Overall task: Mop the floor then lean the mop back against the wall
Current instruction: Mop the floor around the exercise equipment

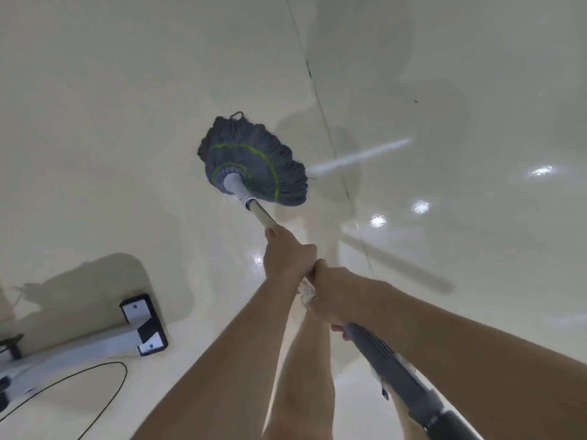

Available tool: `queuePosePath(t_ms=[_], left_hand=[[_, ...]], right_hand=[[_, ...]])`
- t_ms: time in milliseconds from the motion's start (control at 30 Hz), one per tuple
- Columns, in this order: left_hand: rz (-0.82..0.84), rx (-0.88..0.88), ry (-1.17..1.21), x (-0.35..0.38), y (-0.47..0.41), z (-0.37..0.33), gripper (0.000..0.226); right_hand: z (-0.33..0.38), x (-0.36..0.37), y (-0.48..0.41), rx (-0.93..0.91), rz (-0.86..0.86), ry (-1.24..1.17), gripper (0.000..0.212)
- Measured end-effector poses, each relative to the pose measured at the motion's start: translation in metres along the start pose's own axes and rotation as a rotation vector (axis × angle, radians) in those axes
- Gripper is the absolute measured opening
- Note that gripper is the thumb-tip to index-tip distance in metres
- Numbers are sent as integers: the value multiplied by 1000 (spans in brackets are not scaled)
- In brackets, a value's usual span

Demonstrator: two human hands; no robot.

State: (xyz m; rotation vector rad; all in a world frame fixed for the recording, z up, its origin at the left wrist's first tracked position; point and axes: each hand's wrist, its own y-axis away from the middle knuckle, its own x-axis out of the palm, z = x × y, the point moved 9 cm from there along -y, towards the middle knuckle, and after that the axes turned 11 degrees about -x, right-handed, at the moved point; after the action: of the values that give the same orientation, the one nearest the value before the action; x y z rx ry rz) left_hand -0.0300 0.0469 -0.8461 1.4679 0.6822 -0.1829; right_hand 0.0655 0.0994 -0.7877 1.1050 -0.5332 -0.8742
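My left hand (pixel 289 253) and right hand (pixel 330 298) clamp the mop (pixel 254 166) shaft, adjacent. Est.: light, stiff pole, soft head; grip mid-shaft.

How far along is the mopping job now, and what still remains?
Done: the floor right of the mop head shines as if wet, though I cannot say how much is mopped. In hand: left hand and right hand grip the handle, with the head spread on the floor. Left: any remaining floor, then leaning it against the wall, not in view.
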Motion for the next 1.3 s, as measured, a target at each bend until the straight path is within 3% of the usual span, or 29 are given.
queuePosePath(t_ms=[133,200,267,400,500,667,800,1000,1100,1300], left_hand=[[-77,-139,102,-55,-51,59,49],[-89,-196,180,-65,-55,88,28],[-68,-224,245,-62,-46,111,22],[-5,-205,342,-21,-22,136,40],[3,-148,399,17,3,127,32],[65,-14,327,102,59,81,27],[136,137,91,186,112,38,36],[262,300,-238,301,189,7,42],[309,409,-460,347,219,2,66],[385,642,-854,403,259,15,74]], right_hand=[[76,3,-44,-170,-31,272,36],[91,16,-54,-222,-88,306,38],[87,34,-55,-224,-121,284,35],[50,57,-30,-165,-112,201,30],[16,61,4,-158,-141,192,37],[-93,69,56,-72,-277,13,23],[-192,89,104,26,-328,-211,26],[-303,157,164,141,-435,-883,33],[-334,197,175,130,-497,-1224,30],[-336,255,184,123,-664,-1620,36]])
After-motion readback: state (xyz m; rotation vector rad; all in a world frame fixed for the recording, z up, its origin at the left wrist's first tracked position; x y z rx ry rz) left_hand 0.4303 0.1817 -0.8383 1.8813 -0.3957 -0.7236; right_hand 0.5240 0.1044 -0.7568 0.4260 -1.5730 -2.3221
